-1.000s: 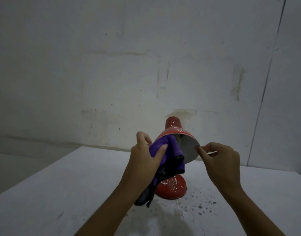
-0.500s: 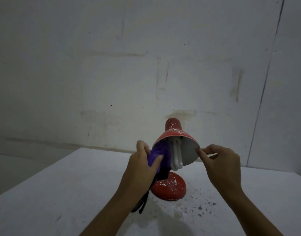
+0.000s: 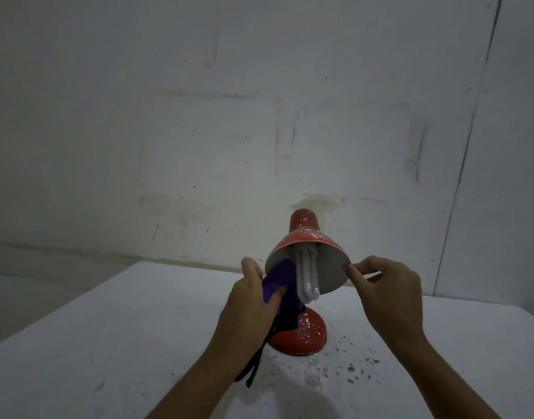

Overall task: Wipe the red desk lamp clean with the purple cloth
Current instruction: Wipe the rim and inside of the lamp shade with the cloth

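Since a second ago our purple cloth (image 3: 276,287) has slid down off the front of the shade, where it covered the opening, to the shade's lower left rim, and the white bulb (image 3: 307,275) now shows in full.

We judge the wiping well under way but not finished. The red desk lamp (image 3: 303,252) carries pale flecks on the cap above the shade and thick ones on its round base (image 3: 302,335), so those parts look unwiped or only partly wiped. How clean the shade's inside is, we cannot tell in this dim light.

The lamp stands upright on its base near the middle of the bench (image 3: 108,343), close to the back edge. Its shade is tilted so the opening faces toward us and a little down; the long axis of the shade runs from the red cap at the top rear down and forward through the bulb, whose rounded tip points at us. The neck is hidden behind the cloth.

Our left hand (image 3: 250,300) is closed around the bunched cloth, thumb pressing it, with the cloth touching the shade's left rim and a dark tail of it hanging down past the wrist. Our right hand (image 3: 386,293) pinches the shade's right rim between thumb and forefinger, steadying it.

Dark specks and a wet-looking patch lie on the bench just right of the base. Behind stands a stained white wall (image 3: 199,116).
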